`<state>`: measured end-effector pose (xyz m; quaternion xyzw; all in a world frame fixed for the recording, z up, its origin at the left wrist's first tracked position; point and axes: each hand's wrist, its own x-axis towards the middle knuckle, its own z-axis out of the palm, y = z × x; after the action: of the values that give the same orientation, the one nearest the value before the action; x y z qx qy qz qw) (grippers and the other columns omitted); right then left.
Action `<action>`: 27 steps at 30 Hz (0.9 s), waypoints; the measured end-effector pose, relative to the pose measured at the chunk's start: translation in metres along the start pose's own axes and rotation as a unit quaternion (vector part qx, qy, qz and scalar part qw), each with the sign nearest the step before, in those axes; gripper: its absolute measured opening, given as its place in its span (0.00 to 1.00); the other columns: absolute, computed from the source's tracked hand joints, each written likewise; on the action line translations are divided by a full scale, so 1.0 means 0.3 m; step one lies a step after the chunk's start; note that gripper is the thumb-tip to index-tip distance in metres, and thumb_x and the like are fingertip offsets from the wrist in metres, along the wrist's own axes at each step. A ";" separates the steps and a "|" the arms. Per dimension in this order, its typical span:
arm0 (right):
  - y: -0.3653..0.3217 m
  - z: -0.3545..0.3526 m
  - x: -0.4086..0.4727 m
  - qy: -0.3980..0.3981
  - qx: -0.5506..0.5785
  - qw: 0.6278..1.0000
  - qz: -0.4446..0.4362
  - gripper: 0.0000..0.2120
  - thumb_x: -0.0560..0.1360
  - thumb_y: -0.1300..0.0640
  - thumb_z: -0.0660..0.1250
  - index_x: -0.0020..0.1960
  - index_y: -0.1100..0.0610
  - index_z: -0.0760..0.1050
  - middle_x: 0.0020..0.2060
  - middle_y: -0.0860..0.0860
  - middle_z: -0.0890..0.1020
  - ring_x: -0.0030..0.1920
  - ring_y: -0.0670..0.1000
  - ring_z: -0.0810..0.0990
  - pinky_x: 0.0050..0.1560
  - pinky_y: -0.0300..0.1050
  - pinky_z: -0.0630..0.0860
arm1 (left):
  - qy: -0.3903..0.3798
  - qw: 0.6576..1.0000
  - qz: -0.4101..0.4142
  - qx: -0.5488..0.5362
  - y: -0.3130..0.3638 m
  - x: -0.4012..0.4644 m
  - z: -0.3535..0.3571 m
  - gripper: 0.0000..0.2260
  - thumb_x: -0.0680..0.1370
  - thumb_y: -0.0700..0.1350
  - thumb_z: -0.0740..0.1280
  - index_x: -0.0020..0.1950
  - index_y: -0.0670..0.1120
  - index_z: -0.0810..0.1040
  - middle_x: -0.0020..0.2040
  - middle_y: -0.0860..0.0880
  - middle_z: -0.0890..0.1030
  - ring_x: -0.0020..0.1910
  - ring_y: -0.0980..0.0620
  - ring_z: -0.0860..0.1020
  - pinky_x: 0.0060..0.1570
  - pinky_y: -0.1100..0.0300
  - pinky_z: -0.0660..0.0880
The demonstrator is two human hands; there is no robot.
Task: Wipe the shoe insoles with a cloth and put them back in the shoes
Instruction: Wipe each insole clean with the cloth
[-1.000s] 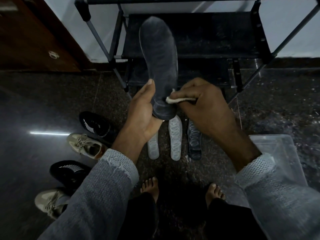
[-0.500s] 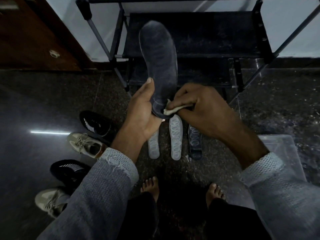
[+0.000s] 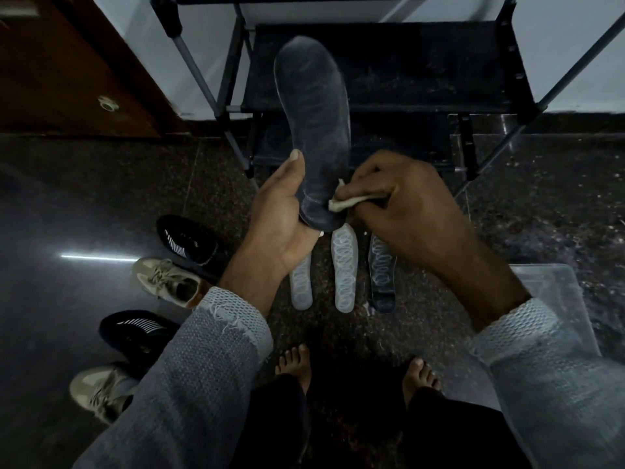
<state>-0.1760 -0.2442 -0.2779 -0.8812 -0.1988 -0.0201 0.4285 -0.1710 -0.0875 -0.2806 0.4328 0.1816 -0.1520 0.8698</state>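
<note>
A black metal shoe rack (image 3: 378, 76) stands beyond the grip, against the pale wall, its dark shelves behind the raised insole. The speckled dark floor (image 3: 101, 184) spreads beneath everything, and a clear plastic box (image 3: 554, 299) sits below and to the right of the grip, partly under the right sleeve.

The dark grey insole (image 3: 313, 113) is held upright above the floor, toe end up, rising well above the grip with its heel end down in the two hands. The left hand (image 3: 280, 221) grips the heel from the left, thumb laid up along the insole's edge and fingers curled behind it. The right hand (image 3: 399, 204) is curled round a small pale cloth (image 3: 341, 202), pinching it and pressing it against the right edge of the heel, just beside the left hand's hold.

To the left of the grip and lower, four shoes lie in a staggered line on the floor: a black shoe (image 3: 189, 240), a beige laced shoe (image 3: 165, 282), a second black shoe (image 3: 135, 333) and a second beige shoe (image 3: 101, 390).

Directly below the grip, three more insoles lie side by side on the floor with their patterned undersides up: two translucent white insoles (image 3: 344, 269) and a dark insole (image 3: 382, 272) to their right.
</note>
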 end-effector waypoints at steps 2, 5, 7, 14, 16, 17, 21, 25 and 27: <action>-0.006 -0.008 -0.003 -0.056 0.012 0.998 -0.019 0.09 0.71 0.65 0.72 0.48 0.55 0.85 0.44 0.50 0.81 0.43 0.47 0.80 0.43 0.48 0.78 | 0.009 1.000 -0.007 -0.009 0.001 -0.001 0.003 0.18 0.85 0.49 0.51 0.65 0.42 0.74 0.52 0.44 0.83 0.47 0.49 0.83 0.43 0.58 0.81; -0.018 0.003 -0.008 -0.106 0.005 0.994 -0.040 0.10 0.70 0.67 0.72 0.48 0.54 0.85 0.44 0.49 0.82 0.43 0.46 0.80 0.43 0.49 0.78 | 0.018 1.000 -0.007 -0.023 0.001 0.005 -0.001 0.17 0.84 0.50 0.53 0.65 0.42 0.75 0.56 0.44 0.82 0.51 0.49 0.83 0.45 0.57 0.82; -0.015 0.012 -0.006 -0.077 0.000 0.996 -0.038 0.10 0.71 0.67 0.71 0.48 0.54 0.85 0.44 0.49 0.82 0.44 0.47 0.80 0.43 0.50 0.78 | 0.020 1.000 -0.004 -0.017 0.005 0.001 0.000 0.17 0.84 0.50 0.52 0.65 0.43 0.74 0.56 0.43 0.82 0.50 0.48 0.83 0.45 0.56 0.82; -0.019 0.010 -0.004 -0.049 0.009 0.998 -0.045 0.10 0.71 0.66 0.72 0.48 0.54 0.85 0.43 0.50 0.81 0.43 0.47 0.79 0.42 0.46 0.78 | 0.003 1.000 -0.003 -0.004 0.000 -0.009 0.006 0.19 0.84 0.48 0.53 0.71 0.41 0.69 0.52 0.44 0.81 0.45 0.50 0.83 0.42 0.56 0.82; -0.032 0.020 -0.006 -0.095 0.006 0.994 -0.059 0.11 0.70 0.67 0.72 0.48 0.54 0.85 0.44 0.49 0.81 0.43 0.47 0.80 0.42 0.47 0.78 | -0.001 1.000 -0.003 -0.015 0.003 -0.010 -0.001 0.20 0.85 0.49 0.53 0.71 0.41 0.70 0.56 0.42 0.81 0.47 0.48 0.84 0.39 0.55 0.81; -0.032 0.023 -0.005 -0.096 0.003 0.994 -0.060 0.11 0.70 0.67 0.72 0.48 0.53 0.85 0.44 0.49 0.82 0.43 0.47 0.80 0.42 0.48 0.78 | 0.000 1.000 -0.004 -0.016 0.003 -0.009 -0.004 0.20 0.85 0.50 0.53 0.70 0.40 0.71 0.57 0.42 0.81 0.48 0.47 0.84 0.39 0.55 0.81; -0.006 0.023 -0.003 0.000 -0.011 0.999 -0.031 0.09 0.71 0.65 0.71 0.48 0.54 0.85 0.44 0.51 0.81 0.45 0.51 0.79 0.43 0.52 0.78 | 0.006 1.000 -0.014 0.016 -0.001 0.010 -0.008 0.17 0.85 0.51 0.50 0.59 0.44 0.75 0.50 0.43 0.79 0.43 0.49 0.80 0.41 0.58 0.81; -0.016 0.023 -0.005 -0.035 -0.008 0.998 -0.046 0.09 0.71 0.65 0.72 0.48 0.54 0.85 0.43 0.50 0.81 0.44 0.50 0.79 0.42 0.50 0.78 | 0.009 1.000 -0.014 -0.009 -0.003 0.010 -0.012 0.18 0.85 0.51 0.52 0.61 0.42 0.75 0.53 0.42 0.80 0.45 0.49 0.83 0.40 0.57 0.81; -0.027 0.025 -0.005 -0.086 0.002 0.994 -0.060 0.10 0.71 0.66 0.71 0.48 0.54 0.85 0.44 0.49 0.81 0.44 0.48 0.79 0.42 0.48 0.78 | -0.005 1.000 -0.008 -0.024 -0.006 0.002 -0.016 0.20 0.85 0.50 0.53 0.69 0.40 0.72 0.60 0.41 0.80 0.51 0.47 0.83 0.41 0.55 0.81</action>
<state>-0.1816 -0.2343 -0.2769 -0.8652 -0.2880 0.0307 0.4092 -0.1721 -0.0848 -0.2846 0.4102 0.1843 -0.1564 0.8794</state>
